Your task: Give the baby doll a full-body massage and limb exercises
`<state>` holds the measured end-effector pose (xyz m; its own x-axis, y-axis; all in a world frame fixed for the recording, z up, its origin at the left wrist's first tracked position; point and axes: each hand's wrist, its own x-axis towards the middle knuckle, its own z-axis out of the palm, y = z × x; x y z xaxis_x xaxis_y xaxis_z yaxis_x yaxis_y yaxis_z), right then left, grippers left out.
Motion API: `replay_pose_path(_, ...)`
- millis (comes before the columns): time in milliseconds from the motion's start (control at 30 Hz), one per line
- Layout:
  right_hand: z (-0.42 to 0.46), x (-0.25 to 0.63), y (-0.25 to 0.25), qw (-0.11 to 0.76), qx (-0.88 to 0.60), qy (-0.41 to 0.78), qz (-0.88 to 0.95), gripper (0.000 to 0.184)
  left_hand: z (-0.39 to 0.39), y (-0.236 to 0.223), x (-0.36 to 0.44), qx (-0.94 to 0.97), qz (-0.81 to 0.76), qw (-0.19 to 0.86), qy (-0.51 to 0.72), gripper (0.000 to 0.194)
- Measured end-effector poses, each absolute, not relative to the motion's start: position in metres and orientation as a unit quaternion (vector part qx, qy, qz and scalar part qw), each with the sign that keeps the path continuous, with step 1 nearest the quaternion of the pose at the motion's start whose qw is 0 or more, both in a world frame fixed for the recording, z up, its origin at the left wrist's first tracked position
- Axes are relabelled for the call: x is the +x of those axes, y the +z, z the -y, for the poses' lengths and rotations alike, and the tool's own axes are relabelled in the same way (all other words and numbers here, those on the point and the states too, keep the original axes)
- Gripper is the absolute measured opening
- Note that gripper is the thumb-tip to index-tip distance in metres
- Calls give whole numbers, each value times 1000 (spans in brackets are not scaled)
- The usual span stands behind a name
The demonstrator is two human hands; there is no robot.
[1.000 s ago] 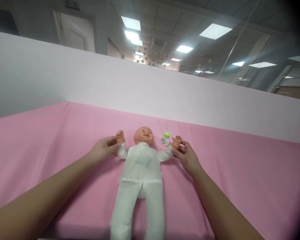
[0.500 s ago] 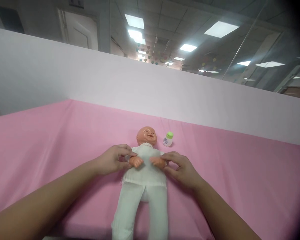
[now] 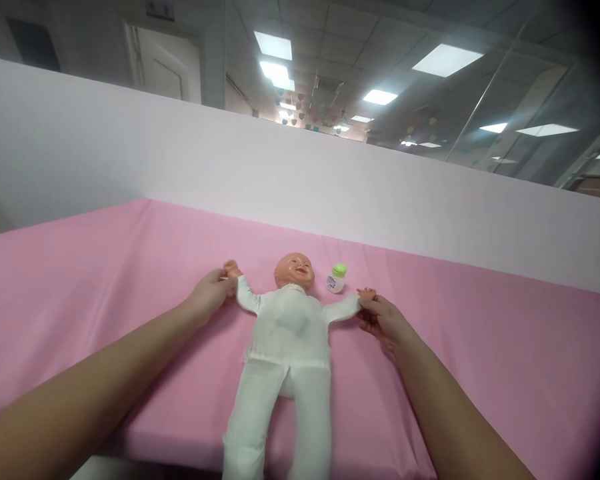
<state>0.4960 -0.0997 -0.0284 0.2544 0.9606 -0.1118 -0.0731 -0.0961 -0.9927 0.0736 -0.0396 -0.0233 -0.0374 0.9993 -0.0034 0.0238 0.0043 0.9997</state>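
A baby doll (image 3: 293, 327) in a white cloth suit lies on its back on a pink sheet (image 3: 170, 393), its head toward the far wall. Both of its arms are stretched out sideways. My left hand (image 3: 213, 293) is closed on the doll's wrist at the left, just below its small plastic hand. On the other side, my right hand (image 3: 383, 320) pinches the doll's other wrist, with the plastic fingers showing above mine. The doll's feet are cut off by the bottom edge of the view.
A small clear bottle (image 3: 335, 283) with a green cap and a printed label stands beside the doll's head, close to its outstretched arm. Behind the pink surface rises a white low wall (image 3: 300, 177), with glass panes (image 3: 480, 87) above it.
Half a second ago the doll's hands were folded in over its chest; my hands have since drawn both arms outward, a little wider than one second ago. The bottle stays in place.
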Motion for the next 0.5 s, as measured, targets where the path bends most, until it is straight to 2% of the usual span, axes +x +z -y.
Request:
replay_pose_path(100, 97, 501, -31, 520, -576, 501, 382, 35, 34, -23, 70, 477, -506, 515, 501, 29)
replay_pose_path(200, 99, 494, -26, 556, -555, 475, 396, 48, 39, -17, 72, 501, -461, 519, 517, 37)
replay_pose_path(300, 110, 478, -15, 571, -486, 440, 494, 57, 57, -5, 79, 612, -396, 465, 502, 45)
replay_pose_path(367, 121, 466, -7, 536, -443, 418, 584, 50, 72, 3, 85, 712, -359, 406, 446, 41)
replay_pose_path(500, 142, 441, 4, 413, -419, 346, 731, 29, 97, 13, 93, 864, -289, 288, 294, 32)
